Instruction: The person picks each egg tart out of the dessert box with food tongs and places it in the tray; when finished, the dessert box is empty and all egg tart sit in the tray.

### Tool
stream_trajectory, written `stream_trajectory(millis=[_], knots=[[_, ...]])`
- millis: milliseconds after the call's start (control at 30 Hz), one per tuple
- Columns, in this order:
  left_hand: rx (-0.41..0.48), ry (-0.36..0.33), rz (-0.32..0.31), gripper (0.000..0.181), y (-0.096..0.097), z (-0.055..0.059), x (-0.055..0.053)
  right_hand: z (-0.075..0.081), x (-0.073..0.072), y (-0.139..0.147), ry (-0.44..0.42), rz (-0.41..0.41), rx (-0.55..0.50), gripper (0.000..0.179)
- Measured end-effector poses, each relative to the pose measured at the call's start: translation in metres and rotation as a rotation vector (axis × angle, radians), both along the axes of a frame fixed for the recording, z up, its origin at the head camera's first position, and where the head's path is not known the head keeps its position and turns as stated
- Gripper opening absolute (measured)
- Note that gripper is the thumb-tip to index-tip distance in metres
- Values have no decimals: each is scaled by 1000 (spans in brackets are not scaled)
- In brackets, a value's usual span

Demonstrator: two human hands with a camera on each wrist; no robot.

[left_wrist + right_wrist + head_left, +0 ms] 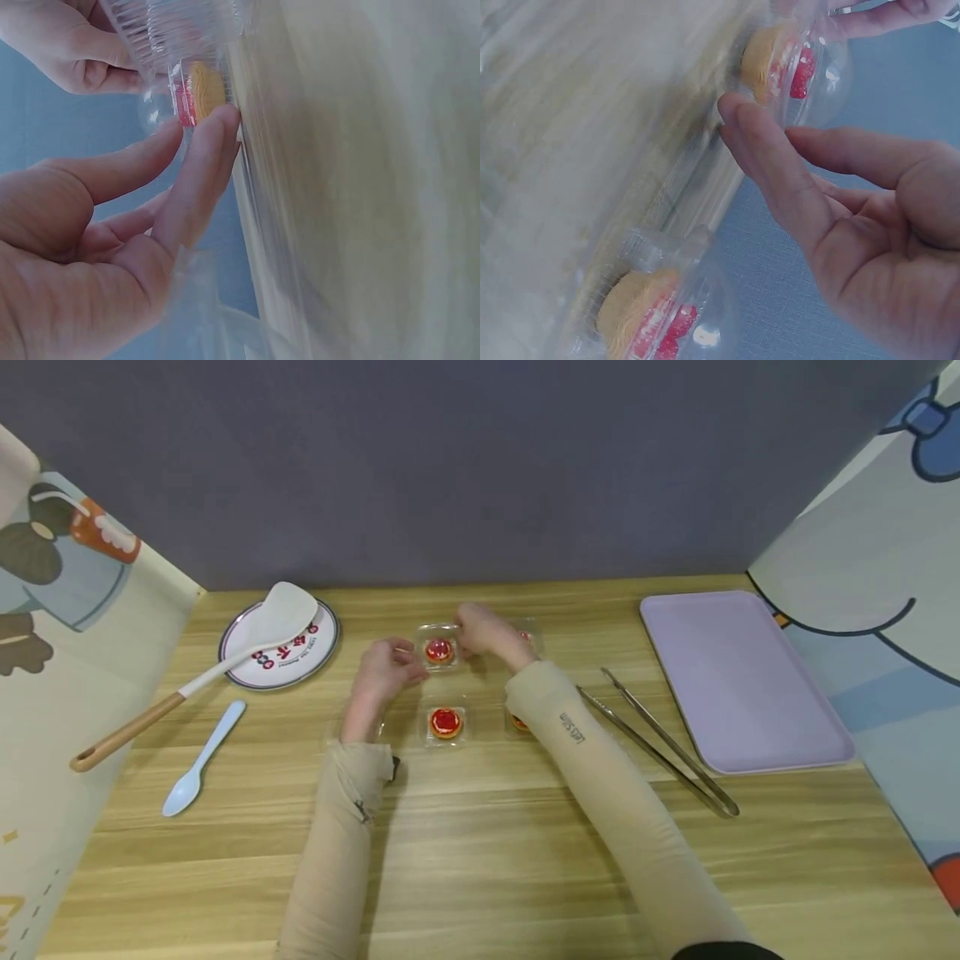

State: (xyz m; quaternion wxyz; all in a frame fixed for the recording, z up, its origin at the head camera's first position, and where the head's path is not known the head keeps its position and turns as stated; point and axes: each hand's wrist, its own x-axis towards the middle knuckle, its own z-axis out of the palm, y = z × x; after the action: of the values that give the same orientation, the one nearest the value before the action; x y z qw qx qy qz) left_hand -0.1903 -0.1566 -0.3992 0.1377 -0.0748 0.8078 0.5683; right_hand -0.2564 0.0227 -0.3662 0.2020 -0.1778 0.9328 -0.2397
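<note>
I see the boxed tart [439,651] toward 12 o'clock on the surface [480,852], with the left hand [384,670] by its 8 o'clock corner and the right hand [486,633] at its 3, fingers of both loosely extended.

Head view evenly lit; wrist views hazy, tabletop [367,187] blurred; glare on plastic dome [711,330].

the boxes [718,307] look like thin, clear, glossy plastic, the tarts [446,722] shiny red over ridged crusts; the table [487,843] is wood-grained with a soft sheen; right, polished metal tongs [724,805], smooth matt plastic tray [750,685]; left, glossy plate [303,660], smooth plastic spoon [198,768], wooden spatula handle [127,732]; far, matt cloth-like wall [480,477]
</note>
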Motion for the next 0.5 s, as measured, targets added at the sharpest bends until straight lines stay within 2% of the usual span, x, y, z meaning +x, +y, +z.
stream_trajectory(millis=[167,367,500], knots=[[-33,18,1,55,0,1,1,1,-1,1,6,2,11,14],[-4,26,15,50,0,2,1,2,0,0,7,-4,11,13],[-32,41,6,49,1,1,0,1,0,0,24,-7,25,18]])
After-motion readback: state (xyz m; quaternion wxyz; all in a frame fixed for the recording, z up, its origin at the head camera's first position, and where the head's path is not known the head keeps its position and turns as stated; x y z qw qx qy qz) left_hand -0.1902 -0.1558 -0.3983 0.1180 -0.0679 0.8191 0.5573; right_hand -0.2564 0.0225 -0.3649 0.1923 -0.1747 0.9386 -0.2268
